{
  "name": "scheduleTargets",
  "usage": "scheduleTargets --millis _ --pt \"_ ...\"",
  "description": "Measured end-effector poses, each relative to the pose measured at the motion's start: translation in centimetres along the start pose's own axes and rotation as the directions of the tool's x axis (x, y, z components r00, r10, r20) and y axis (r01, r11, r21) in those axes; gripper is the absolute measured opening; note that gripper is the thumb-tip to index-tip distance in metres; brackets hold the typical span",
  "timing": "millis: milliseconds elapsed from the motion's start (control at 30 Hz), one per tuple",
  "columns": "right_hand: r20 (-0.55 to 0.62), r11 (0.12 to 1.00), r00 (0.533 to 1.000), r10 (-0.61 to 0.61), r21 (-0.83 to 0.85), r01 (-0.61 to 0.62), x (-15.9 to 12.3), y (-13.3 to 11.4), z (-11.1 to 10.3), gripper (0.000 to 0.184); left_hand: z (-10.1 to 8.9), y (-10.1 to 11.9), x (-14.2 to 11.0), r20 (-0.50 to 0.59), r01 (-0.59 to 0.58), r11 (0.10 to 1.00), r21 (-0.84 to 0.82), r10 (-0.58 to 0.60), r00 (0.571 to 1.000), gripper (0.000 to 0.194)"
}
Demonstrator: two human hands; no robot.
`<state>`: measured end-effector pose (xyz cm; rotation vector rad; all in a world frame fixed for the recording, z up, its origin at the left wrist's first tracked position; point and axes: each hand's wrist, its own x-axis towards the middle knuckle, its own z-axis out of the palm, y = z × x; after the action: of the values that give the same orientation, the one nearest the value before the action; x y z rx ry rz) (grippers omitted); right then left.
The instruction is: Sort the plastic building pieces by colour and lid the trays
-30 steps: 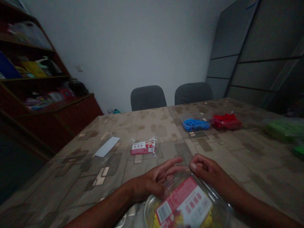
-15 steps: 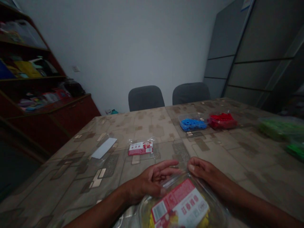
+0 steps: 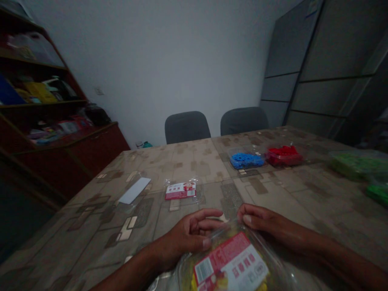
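A clear plastic box (image 3: 232,264) with a red and white label on its lid lies at the near edge of the view, yellow pieces showing inside. My left hand (image 3: 192,234) grips its far left side, thumb on top of the lid and fingers curled beyond the rim. At the far corner my right hand (image 3: 262,222) pinches the rim between thumb and bent fingers. The lid sits over the box; whether its edge is loose I cannot tell. The box's near side is cut off by the frame.
A labelled clear lid (image 3: 181,190) and another lid with a white label (image 3: 135,190) lie farther left. Boxes of blue pieces (image 3: 247,160), red pieces (image 3: 285,155) and green pieces (image 3: 354,163) stand to the right. Two chairs (image 3: 188,127) are behind the patterned table (image 3: 209,155).
Both hands stay at the box's far edge, with the fingers shifting only slightly. The view has tipped a little, so the scene sits slightly lower.
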<state>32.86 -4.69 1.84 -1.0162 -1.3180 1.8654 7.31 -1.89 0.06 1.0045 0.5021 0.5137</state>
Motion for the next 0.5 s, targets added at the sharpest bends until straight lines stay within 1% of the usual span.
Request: scheduleTargets --millis 133,167,233,300,333,367,400,433,500 --pt "0.043 1.0 0.999 0.016 -0.004 -0.016 -0.3 -0.2 -0.2 0.037 0.4 0.3 0.1 -0.041 0.027 0.999 0.04 -0.025 0.999 0.061" --pt "0.029 1.0 0.999 0.015 -0.021 -0.014 -0.3 -0.2 -0.1 0.036 0.5 0.6 -0.1 -0.068 0.035 0.996 0.086 -0.029 0.997 0.057" --pt "-0.019 0.998 1.0 0.001 -0.063 -0.002 -0.5 -0.1 0.1 0.036 0.6 1.2 -1.0 -0.171 0.047 0.968 0.247 -0.005 0.985 0.044" --pt "-0.053 0.996 0.998 -0.013 -0.094 0.008 -0.5 0.1 0.4 0.036 0.6 1.6 -2.5 -0.295 0.077 0.901 0.427 0.059 0.954 0.034" --pt "-0.061 0.996 0.998 -0.014 -0.09 0.009 -0.5 0.3 0.5 0.036 0.6 1.6 -3.5 -0.346 0.096 0.865 0.492 0.094 0.934 0.032" --pt "-0.066 0.997 0.998 -0.012 -0.081 0.007 -0.6 0.4 0.6 0.036 0.6 1.5 -4.5 -0.386 0.117 0.844 0.523 0.113 0.915 0.031" --pt "-0.072 0.998 0.997 -0.005 -0.069 0.0 -0.5 0.5 0.6 0.036 0.6 1.2 -5.5 -0.428 0.141 0.838 0.528 0.119 0.896 0.032" --pt "-0.083 0.998 0.997 0.005 -0.058 -0.01 -0.5 0.5 0.7 0.037 0.7 0.8 -6.5 -0.473 0.182 0.846 0.502 0.092 0.877 0.034" --pt "-0.108 0.999 0.994 0.015 -0.041 -0.019 -0.4 0.7 0.8 0.038 1.0 -0.1 -7.9 -0.58 0.284 0.878 0.386 -0.008 0.814 0.037"
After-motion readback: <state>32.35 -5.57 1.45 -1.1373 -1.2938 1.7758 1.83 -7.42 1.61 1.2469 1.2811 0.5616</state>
